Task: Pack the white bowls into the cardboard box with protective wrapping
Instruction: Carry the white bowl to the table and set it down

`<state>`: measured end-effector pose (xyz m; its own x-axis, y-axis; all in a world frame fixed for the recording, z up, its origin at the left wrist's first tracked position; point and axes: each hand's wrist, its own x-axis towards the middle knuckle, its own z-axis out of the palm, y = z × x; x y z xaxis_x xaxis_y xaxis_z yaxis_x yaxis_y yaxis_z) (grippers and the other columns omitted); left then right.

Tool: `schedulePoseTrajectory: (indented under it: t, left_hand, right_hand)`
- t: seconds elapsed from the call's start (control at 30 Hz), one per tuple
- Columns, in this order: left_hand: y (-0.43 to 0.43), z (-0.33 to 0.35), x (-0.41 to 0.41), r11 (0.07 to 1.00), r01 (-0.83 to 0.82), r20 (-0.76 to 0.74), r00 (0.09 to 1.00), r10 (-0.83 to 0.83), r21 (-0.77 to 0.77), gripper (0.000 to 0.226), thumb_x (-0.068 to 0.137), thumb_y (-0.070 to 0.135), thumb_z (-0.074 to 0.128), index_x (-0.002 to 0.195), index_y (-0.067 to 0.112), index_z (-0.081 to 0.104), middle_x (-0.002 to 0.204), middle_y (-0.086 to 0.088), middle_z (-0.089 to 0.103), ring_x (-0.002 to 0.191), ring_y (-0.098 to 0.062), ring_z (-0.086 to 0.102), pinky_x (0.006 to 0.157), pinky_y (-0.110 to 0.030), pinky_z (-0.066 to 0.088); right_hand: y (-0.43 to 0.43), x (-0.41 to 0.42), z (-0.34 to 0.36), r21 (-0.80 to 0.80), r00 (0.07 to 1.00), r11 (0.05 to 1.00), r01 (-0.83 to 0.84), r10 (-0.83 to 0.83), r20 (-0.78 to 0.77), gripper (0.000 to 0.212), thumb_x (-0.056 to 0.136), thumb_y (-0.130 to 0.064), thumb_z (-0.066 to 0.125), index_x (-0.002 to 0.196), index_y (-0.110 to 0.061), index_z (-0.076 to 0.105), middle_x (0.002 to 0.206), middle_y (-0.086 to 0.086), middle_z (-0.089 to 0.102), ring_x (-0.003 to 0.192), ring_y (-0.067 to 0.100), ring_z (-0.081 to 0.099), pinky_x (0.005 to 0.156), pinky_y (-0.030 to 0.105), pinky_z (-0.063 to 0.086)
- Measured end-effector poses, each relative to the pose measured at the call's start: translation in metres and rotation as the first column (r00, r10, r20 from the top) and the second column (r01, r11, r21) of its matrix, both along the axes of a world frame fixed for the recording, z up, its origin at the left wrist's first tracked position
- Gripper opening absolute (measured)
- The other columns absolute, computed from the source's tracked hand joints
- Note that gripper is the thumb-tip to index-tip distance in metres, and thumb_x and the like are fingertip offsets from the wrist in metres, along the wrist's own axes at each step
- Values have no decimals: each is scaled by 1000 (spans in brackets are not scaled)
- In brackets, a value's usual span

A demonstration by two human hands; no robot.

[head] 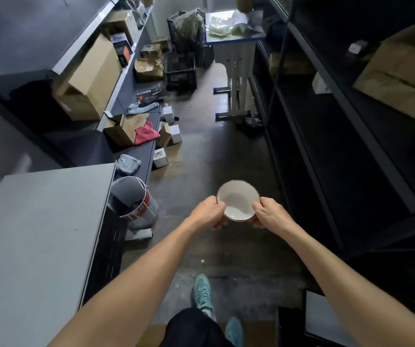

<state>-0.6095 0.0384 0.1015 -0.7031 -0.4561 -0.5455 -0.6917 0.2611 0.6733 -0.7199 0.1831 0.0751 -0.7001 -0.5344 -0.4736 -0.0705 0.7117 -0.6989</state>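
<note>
- Grey concrete floor [201,156] running between dark shelving [339,126] right and cluttered shelves left.
- Left hand [207,212] and right hand [270,212] gripping white bowl [239,200] rim.

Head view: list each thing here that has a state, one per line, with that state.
white bowl: upright, empty, unwrapped, held in the air by both hands
left hand: closed on the bowl's left rim
right hand: closed on the bowl's right rim
bucket: on the floor, tilted, open
small cardboard box: on the low shelf, flaps open
small desk: standing, crumpled wrapping on top
</note>
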Motion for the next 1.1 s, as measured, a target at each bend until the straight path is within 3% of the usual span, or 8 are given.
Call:
schedulePoseTrajectory:
  t: [0.17, 0.37, 0.57, 0.77, 1.1]
  left_hand:
    - [-27, -5, -20, 1000, -17, -7, 1000, 17, 13, 19, 91, 17, 36, 87, 13, 53, 77, -7, 72, 64, -23, 61, 64, -33, 53]
    - [-88, -14, -47, 994, -93, -27, 995, 94, 57, 17, 91, 18, 36, 87, 14, 52, 77, -8, 72, 64, -23, 60, 61, -30, 51]
    - [-166, -21, -79, 991, -130, -10, 991, 131, 38, 20, 94, 24, 36, 101, 14, 52, 84, -6, 73, 68, -21, 65, 68, -34, 56]
    - [-240, -25, -112, 995, -100, -11, 995, 101, 21, 29, 78, 33, 35, 95, 18, 53, 76, -1, 75, 69, -24, 69, 82, -46, 59]
    - [-308, -34, -195, 991, -130, -6, 991, 130, 41, 25, 89, 28, 36, 101, 15, 54, 81, -4, 76, 63, -20, 66, 67, -36, 57]
  right_hand:
    - [-26, -21, 0, -3, 1000, 1000, -8, 8, 1, 28, 99, -28, 36, 100, -13, 60, 81, 2, 73, 70, 17, 73, 75, 37, 62]
    - [-90, -52, 0, 0, 999, 999, -46, 46, -12, 28, 102, -28, 35, 103, -13, 59, 84, 3, 73, 72, 17, 72, 68, 29, 59]
    - [-168, -89, -5, 21, 996, 996, -84, 84, -2, 27, 101, -29, 37, 101, -14, 60, 81, -1, 73, 69, 14, 73, 77, 37, 61]
    - [-236, -123, -4, 21, 995, 994, -103, 103, -5, 28, 98, -29, 37, 100, -14, 61, 78, -2, 74, 69, 12, 72, 79, 41, 61]
    - [-308, -211, -15, 36, 994, 994, -107, 107, 14, 29, 93, -27, 37, 98, -14, 63, 71, -3, 75, 69, 13, 73, 80, 43, 60]
